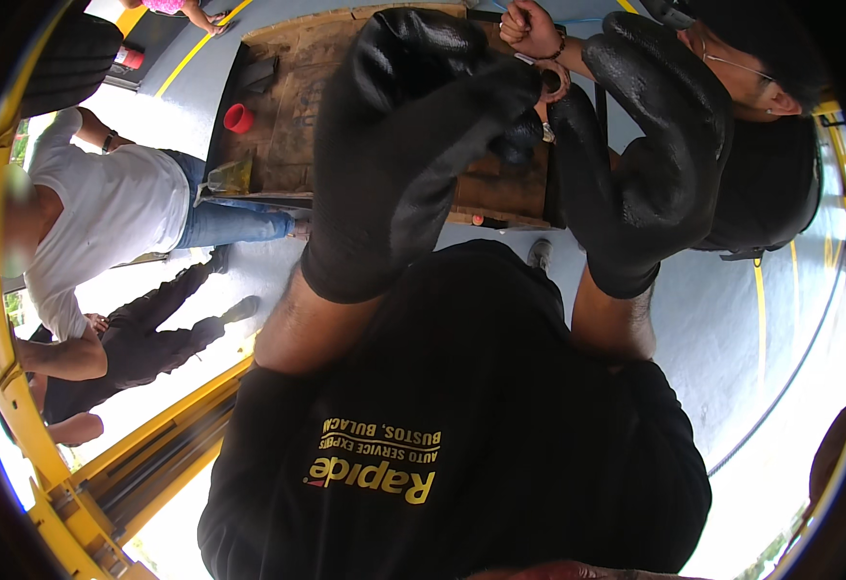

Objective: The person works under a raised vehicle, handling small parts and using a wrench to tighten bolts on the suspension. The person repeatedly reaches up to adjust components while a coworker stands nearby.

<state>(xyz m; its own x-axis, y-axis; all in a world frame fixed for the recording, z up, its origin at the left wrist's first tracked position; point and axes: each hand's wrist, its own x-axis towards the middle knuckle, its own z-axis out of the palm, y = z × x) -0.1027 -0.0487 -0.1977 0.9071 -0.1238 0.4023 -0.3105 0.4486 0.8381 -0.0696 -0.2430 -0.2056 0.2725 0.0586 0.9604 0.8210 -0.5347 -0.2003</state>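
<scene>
Both my hands wear black coated work gloves and are raised in front of my chest, over the near part of a brown-topped table [283, 145]. My left hand [394, 155] is closed, its fingers curled and their tips pointing right. Whatever those fingertips hold, if anything, is hidden. My right hand [650, 145] is bent into a hook, thumb apart from the fingers, with nothing visible in the gap. Between my two hands, a co-worker's hand [529, 29] with a dark wristband shows at the table's far side. A small dark round spot nearby is too unclear to name.
On the table stand a red cup [238, 118] and a yellowish clear container [232, 177]. The co-worker [771, 184] in dark clothing leans in close at right. A person in a white shirt [118, 208] stands left, beside yellow metal framework [167, 459]. A dark cable [780, 396] curves at right.
</scene>
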